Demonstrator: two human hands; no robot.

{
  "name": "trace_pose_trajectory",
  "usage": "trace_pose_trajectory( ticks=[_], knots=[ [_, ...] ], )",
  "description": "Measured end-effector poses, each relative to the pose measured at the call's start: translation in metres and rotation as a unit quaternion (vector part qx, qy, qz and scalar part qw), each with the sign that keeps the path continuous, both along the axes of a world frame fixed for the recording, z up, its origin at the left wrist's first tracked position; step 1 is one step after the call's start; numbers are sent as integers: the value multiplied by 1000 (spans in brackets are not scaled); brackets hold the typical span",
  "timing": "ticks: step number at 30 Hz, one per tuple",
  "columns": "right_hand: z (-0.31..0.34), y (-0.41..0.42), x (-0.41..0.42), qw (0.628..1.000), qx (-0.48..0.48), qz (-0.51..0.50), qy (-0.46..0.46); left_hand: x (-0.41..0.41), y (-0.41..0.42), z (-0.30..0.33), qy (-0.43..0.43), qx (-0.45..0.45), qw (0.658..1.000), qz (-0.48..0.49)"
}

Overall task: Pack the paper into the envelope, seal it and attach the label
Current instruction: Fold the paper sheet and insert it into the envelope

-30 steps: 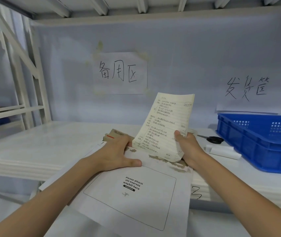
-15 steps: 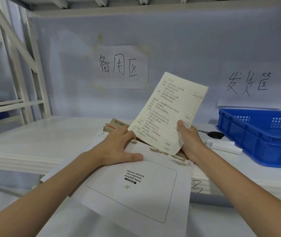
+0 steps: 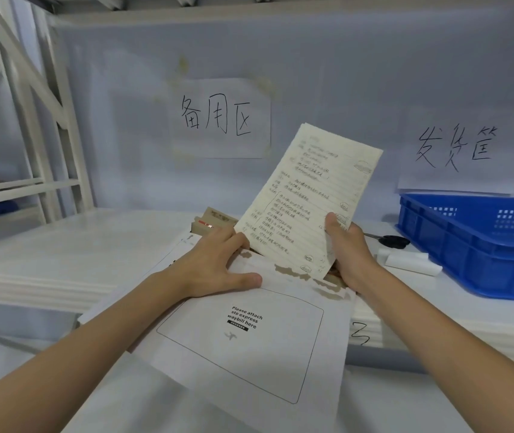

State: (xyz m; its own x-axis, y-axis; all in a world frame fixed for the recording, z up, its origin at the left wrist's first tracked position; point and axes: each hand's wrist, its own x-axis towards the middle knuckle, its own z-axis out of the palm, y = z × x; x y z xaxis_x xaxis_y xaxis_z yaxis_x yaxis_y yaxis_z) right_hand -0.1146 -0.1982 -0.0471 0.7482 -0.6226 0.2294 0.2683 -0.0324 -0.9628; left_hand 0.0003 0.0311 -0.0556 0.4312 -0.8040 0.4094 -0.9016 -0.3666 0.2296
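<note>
Paper (image 3: 305,198), a lined handwritten sheet, is pinched at its lower right edge by the right hand (image 3: 348,254), thumb on the face and fingers behind, and stands tilted with its bottom edge just inside the torn mouth of the envelope (image 3: 249,339). The left hand (image 3: 215,267) grips the envelope's upper left, fingers curled over the mouth and thumb flat on the front, holding it open. The envelope lies over the shelf's (image 3: 62,254) front edge, half overhanging. To slide the sheet in well, I would keep the mouth spread, square the sheet's lower corners with the opening, and feed it down along the back wall so the ragged lip does not catch. Beyond, near the shelf's right end, lie scissors (image 3: 390,241), a white roll (image 3: 412,262) and a blue crate (image 3: 481,242)
</note>
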Motion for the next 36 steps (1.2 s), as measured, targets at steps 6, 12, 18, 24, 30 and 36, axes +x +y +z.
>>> trace_pose_trajectory(
  ticks=[6, 12, 18, 24, 30, 36],
  knots=[
    [-3, 8, -1, 989, -149, 3, 21, 1, -2, -2, -37, 9, 999, 15],
    [1, 2, -1, 978, -192, 27, 82, 5, -1, -4, -48, -10, 999, 23],
    [36, -14, -6, 937, -234, 116, 234, 8, -3, -6, -78, 7, 997, 3],
    [71, -7, -4, 833, -381, 143, 375, 10, -7, -2, -164, 2, 986, -34],
    [61, 6, 8, 760, -405, 175, 477, 9, -11, 0, -268, -13, 963, -19],
    [57, 10, 4, 810, -378, 188, 406, 7, 24, 10, -66, 80, 961, 258]
  ],
)
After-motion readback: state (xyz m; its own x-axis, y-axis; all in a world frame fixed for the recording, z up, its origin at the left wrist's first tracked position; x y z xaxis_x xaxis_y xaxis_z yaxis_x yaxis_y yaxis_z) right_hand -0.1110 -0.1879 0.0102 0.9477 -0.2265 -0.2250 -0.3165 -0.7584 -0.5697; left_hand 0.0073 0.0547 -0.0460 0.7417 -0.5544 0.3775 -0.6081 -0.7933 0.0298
